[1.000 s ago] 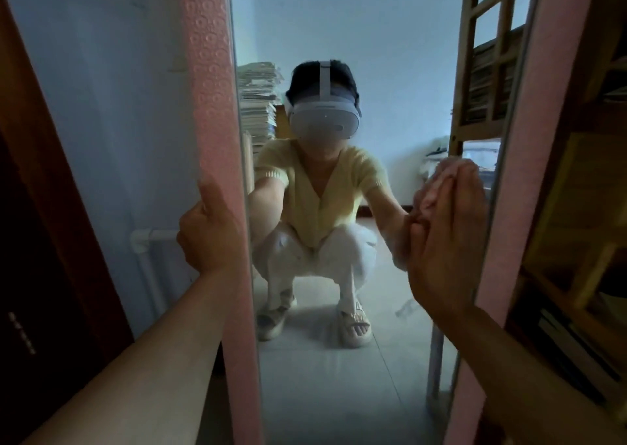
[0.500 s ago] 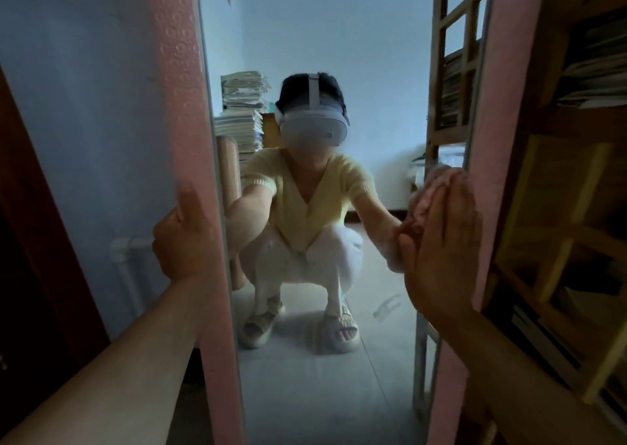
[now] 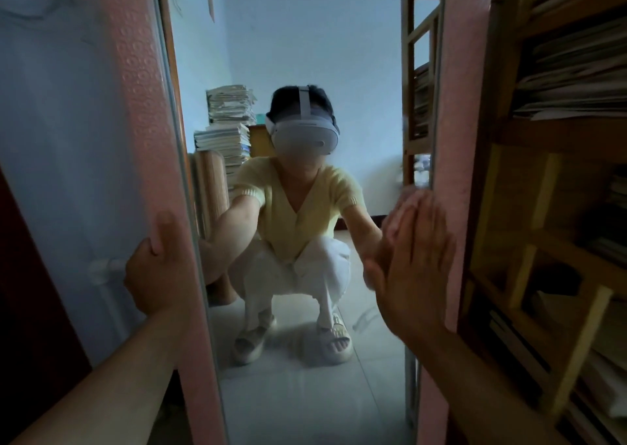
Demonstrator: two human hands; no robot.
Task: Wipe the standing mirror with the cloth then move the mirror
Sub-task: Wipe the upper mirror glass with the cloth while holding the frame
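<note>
With no cloth in view, I judge wiping done: my left hand [image 3: 159,268] grips the mirror [image 3: 298,393]'s pink frame, my right hand [image 3: 415,261] presses flat on the glass, bracing the mirror between them for moving.

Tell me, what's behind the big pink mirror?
Beside the mirror, a pale blue wall with a white pipe shows on the left, and wooden shelves of papers on the right. Directly behind the glass is hidden.
</note>
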